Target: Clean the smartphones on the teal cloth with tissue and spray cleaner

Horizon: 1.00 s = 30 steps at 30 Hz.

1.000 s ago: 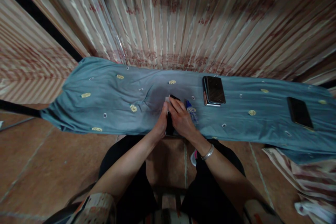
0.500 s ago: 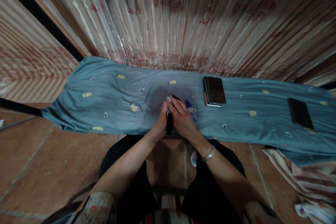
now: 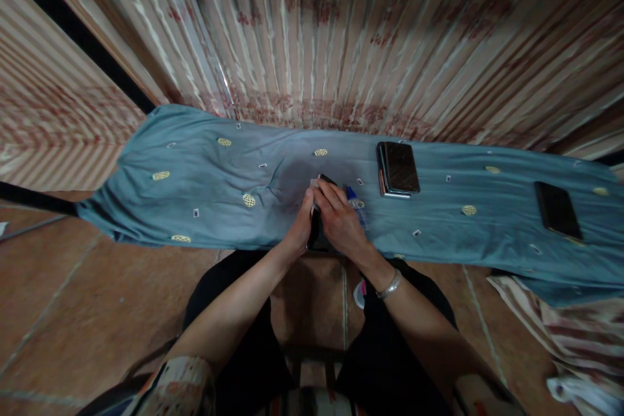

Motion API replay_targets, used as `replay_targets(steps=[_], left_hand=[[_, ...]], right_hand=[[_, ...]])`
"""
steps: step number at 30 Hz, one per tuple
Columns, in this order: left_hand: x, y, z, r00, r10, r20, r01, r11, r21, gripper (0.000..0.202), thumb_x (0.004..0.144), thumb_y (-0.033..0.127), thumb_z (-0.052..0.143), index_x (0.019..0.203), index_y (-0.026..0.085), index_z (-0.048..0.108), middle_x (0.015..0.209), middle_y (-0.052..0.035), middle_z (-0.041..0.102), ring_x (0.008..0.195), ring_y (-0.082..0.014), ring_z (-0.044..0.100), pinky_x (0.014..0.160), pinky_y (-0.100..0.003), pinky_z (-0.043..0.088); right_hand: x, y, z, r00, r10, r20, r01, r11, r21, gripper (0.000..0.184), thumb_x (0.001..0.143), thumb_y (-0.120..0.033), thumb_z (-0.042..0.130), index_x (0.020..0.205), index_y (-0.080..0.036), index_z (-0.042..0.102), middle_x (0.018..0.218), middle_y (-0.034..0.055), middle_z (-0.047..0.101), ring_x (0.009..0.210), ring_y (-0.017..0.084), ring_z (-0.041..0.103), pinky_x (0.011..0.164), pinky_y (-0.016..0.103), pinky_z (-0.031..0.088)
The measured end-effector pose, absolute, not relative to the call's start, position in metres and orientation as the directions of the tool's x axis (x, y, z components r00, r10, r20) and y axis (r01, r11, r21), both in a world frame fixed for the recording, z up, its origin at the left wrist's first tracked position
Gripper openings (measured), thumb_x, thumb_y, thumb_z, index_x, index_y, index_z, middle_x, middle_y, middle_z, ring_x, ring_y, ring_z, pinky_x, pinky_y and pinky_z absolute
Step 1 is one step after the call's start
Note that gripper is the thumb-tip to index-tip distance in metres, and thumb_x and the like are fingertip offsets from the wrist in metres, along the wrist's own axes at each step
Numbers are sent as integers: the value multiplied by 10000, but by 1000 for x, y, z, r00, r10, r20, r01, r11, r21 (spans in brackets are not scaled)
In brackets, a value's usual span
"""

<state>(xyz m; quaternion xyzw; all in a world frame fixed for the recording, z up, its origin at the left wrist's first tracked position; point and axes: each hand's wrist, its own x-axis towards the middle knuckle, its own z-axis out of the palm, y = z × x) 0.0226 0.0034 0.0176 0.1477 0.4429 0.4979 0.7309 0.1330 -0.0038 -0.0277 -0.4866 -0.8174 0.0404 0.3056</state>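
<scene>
A dark phone (image 3: 314,232) lies on the blue cloth near its front edge, mostly covered by both hands. My left hand (image 3: 299,229) is closed along the phone's left side, its thumb pointing away from me. My right hand (image 3: 342,221) rests over the phone with fingers bent together, pressing a small pale wipe (image 3: 313,182) onto its upper part. Only a corner of the wipe shows. Just right of that hand lies a clear bottle with a blue cap (image 3: 351,193), partly hidden by the hand.
A blue patterned cloth (image 3: 277,169) covers the long narrow table. On it, to the right, sits a stack of phones (image 3: 402,168), with another dark phone (image 3: 558,211) farther right. Pleated curtains (image 3: 312,39) hang along the back edge. A white round object (image 3: 359,295) is on the floor below.
My right hand's fingers have shifted very slightly over the phone with the wipe. My left hand stays at the phone's side, and the other objects keep their places.
</scene>
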Motion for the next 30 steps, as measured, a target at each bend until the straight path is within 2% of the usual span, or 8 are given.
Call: replay_targets(steps=[5,8,11,17,22,30], left_hand=[[22,0,8,203,887,-415,-547,454,704,410,1116,273,405,1330,171,740,1312,-79,814,1535,-166,540,1334,-308,312],[19,-1,7,203,878,-434,-514,473,716,361,1093,293,487,1312,170,747,1290,-87,822,1574,-187,493,1358,-319,258],[17,-1,10,162,861,-481,-522,489,699,350,1050,274,565,1345,195,735,1274,-84,828,1573,-238,499,1338,-367,328],[14,2,15,222,813,-538,-549,560,621,423,1061,297,534,1444,213,693,1245,-72,838,1435,-282,650,1245,-442,479],[11,5,16,209,805,-556,-549,567,614,428,1088,354,500,1417,176,708,1224,-87,844,1388,-282,687,1218,-422,511],[3,10,26,193,798,-571,-563,566,602,454,1096,412,479,1418,186,704,1228,-92,842,1381,-290,691,1207,-412,523]], right_hand=[[142,5,-32,-271,831,486,795,478,-374,578,1040,-62,367,1577,-111,574,1608,190,599,1515,296,537,1290,550,456],[145,9,-35,-231,849,474,801,443,-403,597,1047,-81,362,1621,-130,518,1607,183,600,1519,295,534,1291,571,444],[148,12,-40,-200,860,470,803,419,-424,605,1047,-93,352,1636,-121,491,1592,196,612,1506,302,550,1282,591,446],[153,17,-49,-131,873,470,796,375,-475,594,1062,-144,344,1639,-123,486,1592,204,609,1510,296,559,1277,592,451],[151,16,-52,-76,896,438,771,331,-543,570,1099,-199,317,1635,-93,479,1612,209,591,1529,267,551,1291,518,451],[142,7,-50,-107,915,390,733,338,-591,546,1104,-227,351,1604,-77,512,1559,234,637,1464,291,618,1263,538,480]])
